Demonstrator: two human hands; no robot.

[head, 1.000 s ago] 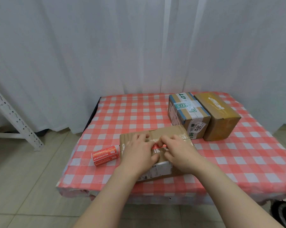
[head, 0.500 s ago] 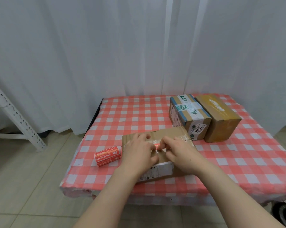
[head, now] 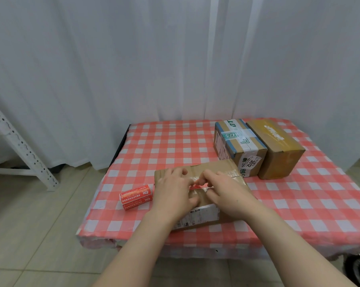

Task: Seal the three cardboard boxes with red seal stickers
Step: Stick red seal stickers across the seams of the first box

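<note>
A flat cardboard box (head: 216, 168) lies near the table's front edge. On its top seam sits a red seal sticker (head: 197, 186), mostly hidden between my hands. My left hand (head: 172, 191) lies on the left half of the box top, with its fingertips at the sticker. My right hand (head: 226, 189) lies on the right half, with its finger and thumb tips pinching the sticker's right end. A red roll of seal stickers (head: 136, 196) rests on the cloth just left of the box. Two more boxes, a blue-taped box (head: 239, 146) and a plain brown box (head: 276, 148), stand side by side at the back right.
The table (head: 164, 141) wears a red and white checked cloth, and white curtains hang right behind it. A white perforated metal frame (head: 19, 146) stands on the tiled floor to the left. A dark object (head: 359, 270) sits at the bottom right corner.
Both hands stay on the flat box. The fingertips have drawn closer over the red sticker, so less of it shows. The view has shifted slightly.
</note>
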